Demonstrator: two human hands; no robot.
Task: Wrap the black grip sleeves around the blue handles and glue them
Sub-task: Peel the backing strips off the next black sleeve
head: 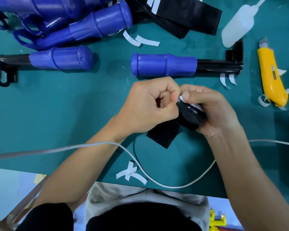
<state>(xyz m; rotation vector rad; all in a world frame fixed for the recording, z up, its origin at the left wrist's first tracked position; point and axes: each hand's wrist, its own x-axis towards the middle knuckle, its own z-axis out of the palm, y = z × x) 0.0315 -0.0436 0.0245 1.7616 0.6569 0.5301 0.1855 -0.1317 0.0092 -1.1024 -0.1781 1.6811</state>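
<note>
The green work table (pixel 57 114) fills the view and carries everything listed here. At its far-left corner lies a pile of blue handles (pixel 90 25), moulded plastic with ribbed collars and rounded end caps. Nearer to you, two more handles lie flat, each on a black L-shaped rod. The left-side handle (pixel 62 58) has its cap pointing right and the right-side handle (pixel 163 65) has its cap pointing left, with the two well apart. A stack of black sheets (pixel 190 17), glossy and rectangular, lies just right of the pile.

Your hands meet at the centre, just in front of the right-side handle. Your right hand (pixel 213 110) has its fingers curled round the black grip sleeve (pixel 188 117), holding its top rolled over. The sleeve is a thin, shiny black sheet, and its lower end reaches down-left to the table. A white liner strip (pixel 182 98) shows at its upper edge. Your left hand (pixel 147 104) is curled tight, thumb and forefinger pinching the corner of that strip.

At the far right, a translucent squeeze bottle (pixel 238 25) lies on its side. A yellow utility knife (pixel 272 77) lies nearer to you. A white cable (pixel 90 145) crosses your left forearm and loops along the near edge. Peeled white strips (pixel 132 174) lie scattered on the table.
</note>
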